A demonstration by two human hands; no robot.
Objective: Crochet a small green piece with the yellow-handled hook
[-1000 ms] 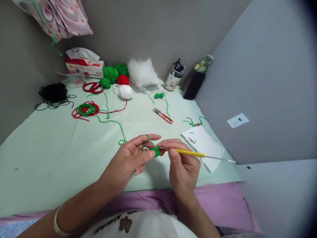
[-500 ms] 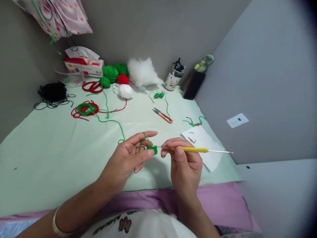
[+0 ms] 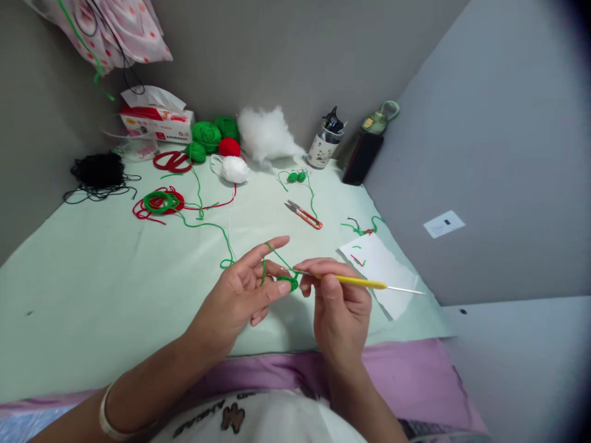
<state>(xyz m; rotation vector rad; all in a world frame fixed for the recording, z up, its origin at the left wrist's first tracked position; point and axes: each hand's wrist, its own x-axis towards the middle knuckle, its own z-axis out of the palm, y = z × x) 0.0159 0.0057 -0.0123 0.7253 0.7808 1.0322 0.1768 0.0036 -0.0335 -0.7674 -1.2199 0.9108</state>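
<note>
My left hand (image 3: 247,286) pinches a small green crochet piece (image 3: 289,282) between thumb and fingers. Green yarn (image 3: 279,253) runs over its raised index finger and down to the piece. In my right hand (image 3: 344,304) is a crochet hook with a yellow handle (image 3: 360,282), gripped like a pen. A thin metal shaft sticks out at each end of the handle. The left shaft lies just above the crochet piece, with a green loop around it near my right fingertips. Both hands are held above the pale green tabletop.
Orange thread snips (image 3: 303,215) lie beyond my hands, with two small green pieces (image 3: 296,177) behind them. White paper (image 3: 381,277) with yarn scraps lies at right. Further back are yarn balls (image 3: 206,136), white stuffing (image 3: 268,135), red-handled scissors (image 3: 172,162), a tissue box (image 3: 159,126) and a pen cup (image 3: 324,147).
The hook has shifted slightly left and tilted, its left tip now showing above the crochet piece. My left index finger is raised a little, and the yarn stretches from it to the hook.
</note>
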